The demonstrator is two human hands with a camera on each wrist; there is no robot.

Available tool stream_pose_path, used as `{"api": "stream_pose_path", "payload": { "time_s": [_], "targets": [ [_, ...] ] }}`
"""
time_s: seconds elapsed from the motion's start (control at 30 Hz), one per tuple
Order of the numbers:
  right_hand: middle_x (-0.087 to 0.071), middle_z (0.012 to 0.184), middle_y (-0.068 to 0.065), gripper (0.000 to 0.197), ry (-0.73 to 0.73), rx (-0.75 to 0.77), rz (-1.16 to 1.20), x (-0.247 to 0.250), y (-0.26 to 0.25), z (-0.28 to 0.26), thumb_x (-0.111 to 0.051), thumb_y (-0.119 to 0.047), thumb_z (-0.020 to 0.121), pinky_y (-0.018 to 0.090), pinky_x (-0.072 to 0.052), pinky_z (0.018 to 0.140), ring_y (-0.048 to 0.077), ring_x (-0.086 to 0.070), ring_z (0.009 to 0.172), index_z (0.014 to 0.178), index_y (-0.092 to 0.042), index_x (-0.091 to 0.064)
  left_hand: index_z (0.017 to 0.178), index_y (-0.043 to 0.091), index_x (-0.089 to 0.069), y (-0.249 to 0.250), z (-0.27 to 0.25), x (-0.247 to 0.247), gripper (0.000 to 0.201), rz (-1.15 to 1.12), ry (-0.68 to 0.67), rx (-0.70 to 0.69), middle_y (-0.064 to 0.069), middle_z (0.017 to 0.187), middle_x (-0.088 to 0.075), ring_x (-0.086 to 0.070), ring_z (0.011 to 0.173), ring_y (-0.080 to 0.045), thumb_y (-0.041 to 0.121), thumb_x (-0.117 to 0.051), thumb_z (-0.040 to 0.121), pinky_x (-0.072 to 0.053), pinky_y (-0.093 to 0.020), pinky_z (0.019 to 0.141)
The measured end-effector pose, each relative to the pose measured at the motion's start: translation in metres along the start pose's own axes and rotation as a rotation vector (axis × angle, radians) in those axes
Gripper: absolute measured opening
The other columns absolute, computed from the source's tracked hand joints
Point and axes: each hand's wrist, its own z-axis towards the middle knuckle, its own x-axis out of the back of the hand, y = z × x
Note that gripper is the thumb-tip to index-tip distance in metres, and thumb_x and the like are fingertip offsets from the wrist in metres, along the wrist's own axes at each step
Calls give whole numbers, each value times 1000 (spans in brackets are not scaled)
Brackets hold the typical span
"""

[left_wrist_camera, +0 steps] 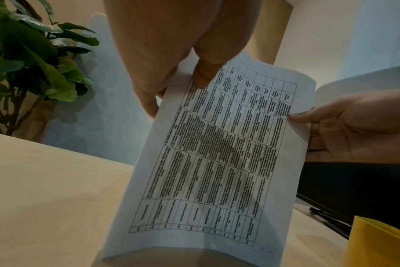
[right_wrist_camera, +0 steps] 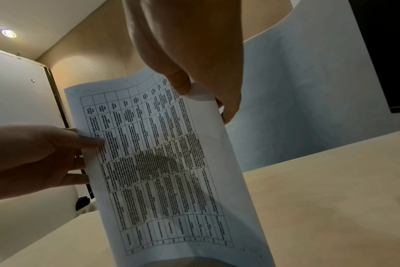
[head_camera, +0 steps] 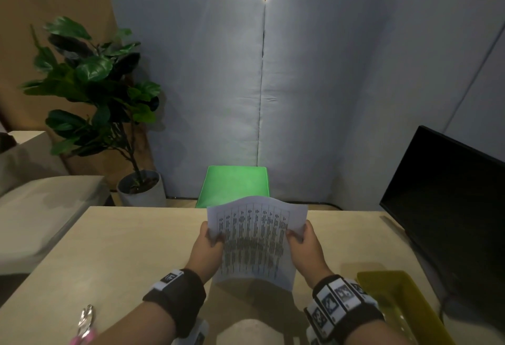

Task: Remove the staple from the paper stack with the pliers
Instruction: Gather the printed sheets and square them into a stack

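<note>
Far left: potted plant (head_camera: 93, 90) on the floor beyond the desk (head_camera: 123, 249), next to the grey padded divider (head_camera: 191, 71); pliers (head_camera: 85, 323) with pink handles lie on the desk at its near-left edge, well apart from both hands, untouched; left hand (head_camera: 209, 241) grasps the left edge of the paper stack (head_camera: 257, 241), thumb on the printed face, fingers curled behind; paper stack sits mid-desk, held up off the surface between both hands, upper part bowed, lower edge near or on the desk, can't tell which; top sheet carries a printed table with dense text; staple not discernible in any view; green box-like thing (head_camera: 236, 184) just behind the desk's far edge, partly hidden by the top of the stack; right hand (head_camera: 303, 243) grasps the right edge of the stack the same way, thumb in front, fingers behind; yellow tray (head_camera: 396, 298) on the desk at near right, just beside the right wrist; dark monitor (head_camera: 448, 197) at far right, screen off.
</note>
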Motion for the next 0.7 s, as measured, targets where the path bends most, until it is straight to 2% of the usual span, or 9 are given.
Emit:
{"api": "stream_pose_path", "payload": {
  "time_s": [0.13, 0.27, 0.33, 0.43, 0.57, 0.7],
  "targets": [
    [-61, 106, 2, 16, -11, -8, -3, 2, -1, -1, -48, -15, 97, 30, -46, 80, 18, -58, 99, 113, -19, -47, 114, 22, -38, -2, -2, 3, 21, 11, -3, 7, 0, 105, -56, -53, 100, -21, 11, -45, 97, -43, -34, 81],
    [-60, 109, 4, 17, -20, -8, -23, 4, -3, -2, -47, -14, 97, 36, -48, 89, 20, -57, 103, 114, -17, -47, 112, 22, -40, 0, -4, 4, 19, 47, 1, -7, 7, 97, -57, -54, 96, -20, 11, -45, 97, -44, -30, 76],
    [-61, 110, 5, 18, -19, -14, -37, 4, -3, -3, -47, -15, 97, 41, -49, 94, 22, -58, 105, 115, -15, -47, 111, 22, -40, 2, -7, 4, 19, 62, 7, -16, 6, 97, -57, -54, 97, -21, 11, -45, 97, -44, -32, 77],
    [-61, 110, 8, 18, -21, -27, -56, 4, -3, -5, -47, -17, 97, 46, -50, 93, 24, -59, 103, 115, -15, -47, 111, 22, -38, 4, -11, 4, 18, 71, 16, -14, 3, 99, -55, -53, 97, -20, 10, -44, 98, -42, -32, 80],
    [-61, 112, 8, 20, -17, -39, -60, 4, -3, -7, -48, -17, 97, 48, -49, 95, 25, -59, 105, 117, -16, -47, 111, 21, -36, 5, -14, 4, 20, 69, 34, -9, 9, 92, -54, -52, 95, -19, 10, -44, 98, -42, -29, 78],
    [-60, 111, 5, 23, -21, -44, -69, 4, -1, -9, -48, -15, 97, 47, -49, 95, 24, -58, 106, 120, -16, -46, 114, 16, -37, 2, -15, 5, 22, 51, 22, -2, -3, 107, -55, -54, 100, -21, 8, -46, 97, -45, -28, 73]
  ]
}}
